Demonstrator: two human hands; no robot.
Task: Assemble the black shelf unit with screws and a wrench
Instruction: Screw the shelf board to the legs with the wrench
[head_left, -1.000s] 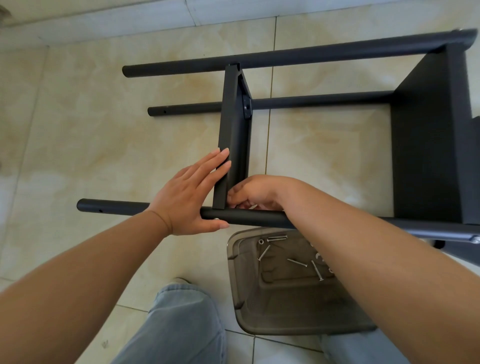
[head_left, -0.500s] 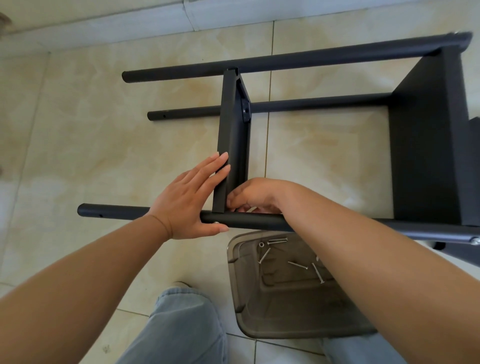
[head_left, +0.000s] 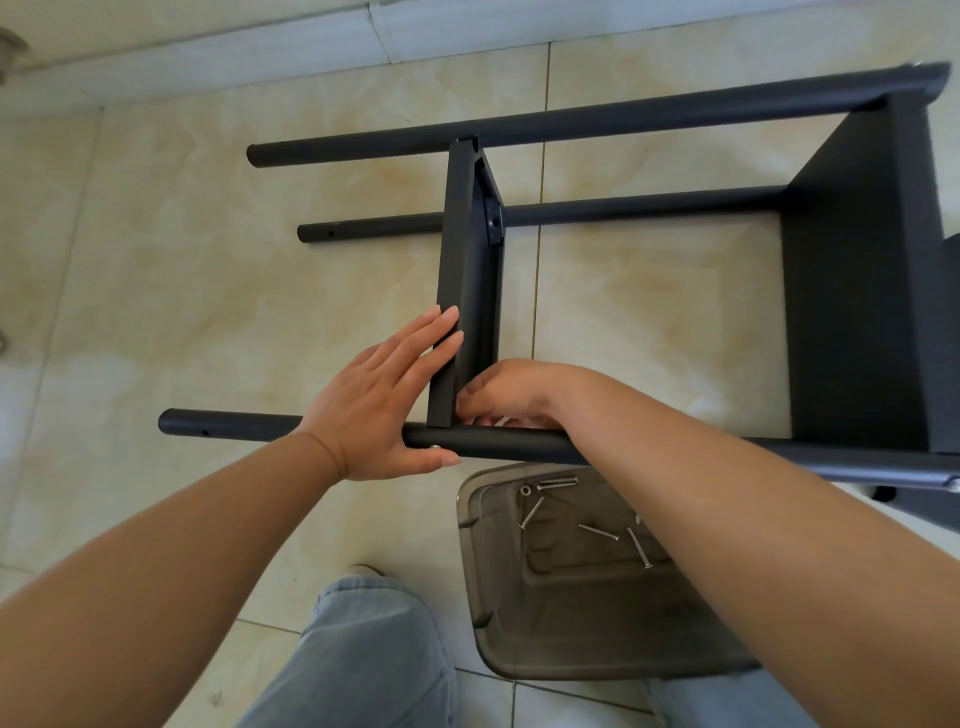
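The black metal shelf unit (head_left: 571, 124) lies on its side on the floor. Its round black tube legs run left to right: a far tube, a shorter-looking middle tube (head_left: 623, 210) and a near tube (head_left: 498, 447). A narrow black shelf panel (head_left: 462, 270) stands on edge between the far and near tubes; a wider black shelf panel (head_left: 857, 291) stands likewise at the right. A screw head (head_left: 434, 447) shows in the near tube below the narrow panel. Loose silver screws (head_left: 597, 532) lie scattered inside a smoky translucent plastic bin (head_left: 519, 654).

surface: beige tiled floor (head_left: 208, 270) | on it: black shelf unit (head_left: 857, 291), smoky plastic tray (head_left: 545, 660)
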